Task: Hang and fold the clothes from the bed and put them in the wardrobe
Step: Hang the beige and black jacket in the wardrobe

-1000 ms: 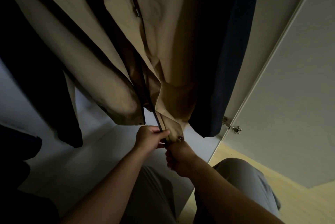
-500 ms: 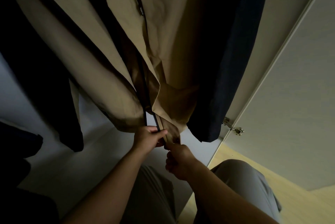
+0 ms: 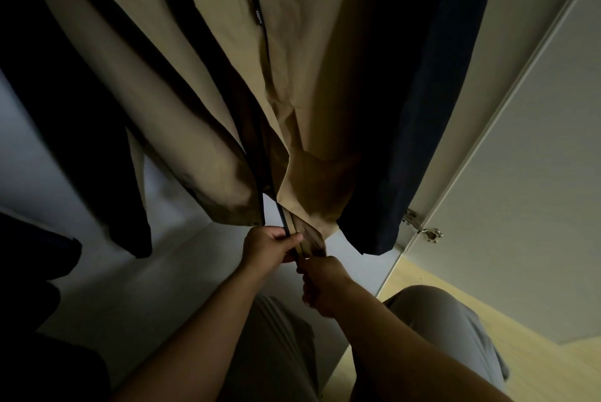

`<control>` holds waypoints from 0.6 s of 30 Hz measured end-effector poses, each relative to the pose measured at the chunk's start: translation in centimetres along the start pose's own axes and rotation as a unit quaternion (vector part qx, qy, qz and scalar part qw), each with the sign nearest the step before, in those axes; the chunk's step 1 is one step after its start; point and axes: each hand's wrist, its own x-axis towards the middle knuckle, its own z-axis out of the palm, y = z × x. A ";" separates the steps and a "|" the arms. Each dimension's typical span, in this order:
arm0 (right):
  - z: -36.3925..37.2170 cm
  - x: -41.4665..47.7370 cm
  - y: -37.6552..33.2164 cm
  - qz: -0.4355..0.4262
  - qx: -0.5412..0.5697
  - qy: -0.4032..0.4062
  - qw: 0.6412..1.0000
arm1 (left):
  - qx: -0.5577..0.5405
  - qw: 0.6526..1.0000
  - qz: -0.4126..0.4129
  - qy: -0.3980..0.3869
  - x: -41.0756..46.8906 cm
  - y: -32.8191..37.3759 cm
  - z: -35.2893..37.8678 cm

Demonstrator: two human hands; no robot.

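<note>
The tan coat (image 3: 309,76) hangs upright in the wardrobe (image 3: 130,288), hem pointing down. At its hem the left hand (image 3: 270,249) pinches the zipper (image 3: 285,223), and the right hand (image 3: 325,284) grips the tan coat's corner. A navy garment (image 3: 422,141) crowds its right side.

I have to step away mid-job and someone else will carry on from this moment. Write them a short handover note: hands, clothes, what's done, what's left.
Left hand: pinches the dark zipper edge at the hem of the tan jacket.
Right hand: grips the jacket's other front hem corner, right beside the left.
The jacket hangs inside the wardrobe, between a black garment and a navy garment. Its front is open at the bottom, and the wardrobe door is open.
Done: jacket hung.
Left: probably joining the zipper at the hem. The bed is out of view, so any remaining clothes cannot be judged.
</note>
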 end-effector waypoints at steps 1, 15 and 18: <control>0.1 0.1 0.0 0.003 -0.001 0.002 1.000 | 0.000 1.000 0.000 0.000 0.0 0.0 -0.1; -1.6 -2.2 -1.2 0.015 0.170 -0.025 0.985 | -0.255 0.936 -0.237 0.048 3.5 -2.3 -3.4; -2.6 -3.1 -1.8 0.025 0.204 -0.032 0.978 | -0.432 0.857 -0.276 0.050 5.0 -3.1 -3.6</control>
